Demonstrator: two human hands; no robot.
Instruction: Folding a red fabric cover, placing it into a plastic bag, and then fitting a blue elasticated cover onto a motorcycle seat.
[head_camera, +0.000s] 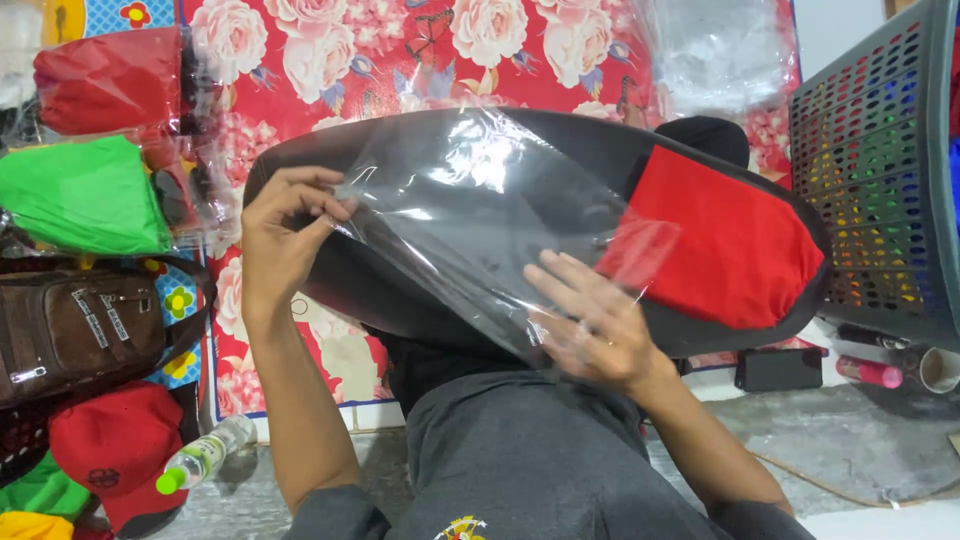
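A black padded board (560, 140) lies across my lap. On it rests a clear plastic bag (470, 200), with a folded red cloth (730, 250) at its right end, partly under the bag's edge. My left hand (280, 235) pinches the bag's left corner between thumb and fingers. My right hand (595, 325) lies flat with fingers spread, under the clear film near the board's front edge, pointing toward the red cloth.
Bagged red (110, 80) and green (85, 195) cloths are stacked at the left, above a brown bag (75, 330), a red cap (115, 445) and a small bottle (205, 455). A grey perforated basket (880, 170) stands at the right; a floral mat (400, 50) lies beyond.
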